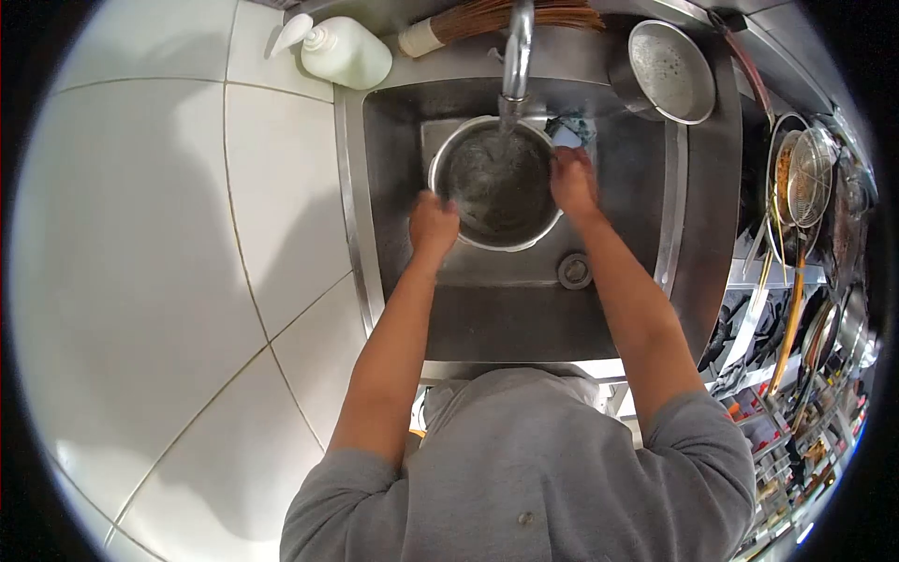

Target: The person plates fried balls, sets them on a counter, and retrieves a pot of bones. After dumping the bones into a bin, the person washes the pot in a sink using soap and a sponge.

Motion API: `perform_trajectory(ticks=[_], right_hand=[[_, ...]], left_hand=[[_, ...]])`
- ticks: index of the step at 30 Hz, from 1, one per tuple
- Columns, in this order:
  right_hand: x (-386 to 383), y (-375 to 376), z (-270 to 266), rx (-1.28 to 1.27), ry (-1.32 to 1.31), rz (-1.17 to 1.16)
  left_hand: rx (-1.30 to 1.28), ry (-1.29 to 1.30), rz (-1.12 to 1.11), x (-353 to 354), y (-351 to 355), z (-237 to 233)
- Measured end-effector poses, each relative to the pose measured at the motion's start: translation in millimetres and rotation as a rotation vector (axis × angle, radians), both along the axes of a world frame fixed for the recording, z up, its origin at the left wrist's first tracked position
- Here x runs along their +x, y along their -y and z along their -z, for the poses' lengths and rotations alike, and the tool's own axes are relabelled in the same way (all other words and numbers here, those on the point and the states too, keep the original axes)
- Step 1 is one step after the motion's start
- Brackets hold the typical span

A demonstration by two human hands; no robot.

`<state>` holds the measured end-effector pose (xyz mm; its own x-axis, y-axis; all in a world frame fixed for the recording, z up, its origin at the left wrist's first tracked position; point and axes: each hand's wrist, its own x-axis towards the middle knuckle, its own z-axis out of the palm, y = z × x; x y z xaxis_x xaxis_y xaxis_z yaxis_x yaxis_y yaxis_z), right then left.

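A round metal pot [457, 234] sits in the steel sink [515, 323] beneath the running faucet [518, 56]. Water pours into it, and the surface inside looks stirred and cloudy. At the pot's left rim, my left hand [434, 225] is closed with its fingers curled on the edge. My right hand [574, 183] grips the opposite side of the rim, somewhat higher up, also closed. Beside the right hand, partly behind it, lies a pale blue block [567, 137] next to dark green scouring material [582, 125]. The drain [574, 272] shows below the pot on the right.
A white pump bottle [346, 53] and a twig brush [468, 26] stand behind the sink. At the back right corner rests a metal bowl [671, 73]. Strainers [809, 178] and long-handled utensils crowd the stove side on the right. White tiles [140, 234] border the left.
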<state>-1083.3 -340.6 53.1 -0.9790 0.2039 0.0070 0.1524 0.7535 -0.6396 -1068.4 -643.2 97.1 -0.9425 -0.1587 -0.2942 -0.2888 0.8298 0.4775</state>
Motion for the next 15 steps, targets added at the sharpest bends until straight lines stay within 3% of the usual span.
perform_trajectory(ticks=[2, 3, 4, 5, 6, 8, 10, 11, 12, 13, 14, 15], right_hand=[[-14.6, 34.1, -38.7, -0.088, 0.002, 0.021], [-25.4, 51.4, -64.6, -0.297, 0.078, -0.004], [-36.8, 68.1, -84.1, -0.501, 0.147, -0.03], [-47.0, 83.3, -87.8, -1.196, 0.4, 0.117], [-55.3, 100.4, -104.5, -0.873, 0.288, 0.209], [-63.8, 116.0, -99.8, -0.69, 0.088, 0.245], [-78.0, 122.2, -97.5, -0.703, 0.064, 0.22], [-86.1, 115.3, -93.6, -0.658, 0.017, 0.083], [-86.8, 110.4, -120.4, -0.89, 0.139, 0.17], [-82.3, 97.3, -153.5, -1.006, 0.214, 0.262], [-76.9, 96.3, -172.9, -1.137, 0.29, 0.34], [-67.4, 102.2, -157.8, -0.956, 0.131, 0.205]], left_hand=[[0.324, 0.098, -0.016, -33.4, -35.3, -38.5], [0.488, 0.148, -0.019, -49.6, -51.1, -47.5], [0.712, 0.196, -0.24, -62.1, -62.7, -45.5], [0.939, 0.253, -0.457, -76.2, -77.1, -42.8], [1.171, 0.334, -0.662, -89.1, -98.5, -36.8], [1.67, 0.269, -0.495, -119.7, -77.3, 73.6], [1.838, 0.314, -0.267, -138.6, -55.0, 172.5], [2.015, 0.263, -0.591, -121.1, -89.5, 65.7], [1.875, 0.222, -0.567, -101.2, -122.2, -19.6], [1.727, 0.158, -0.544, -87.5, -139.4, -67.2], [1.851, 0.27, -0.351, -79.4, -134.2, -77.6], [1.952, 0.37, -0.156, -74.9, -121.0, -84.1]])
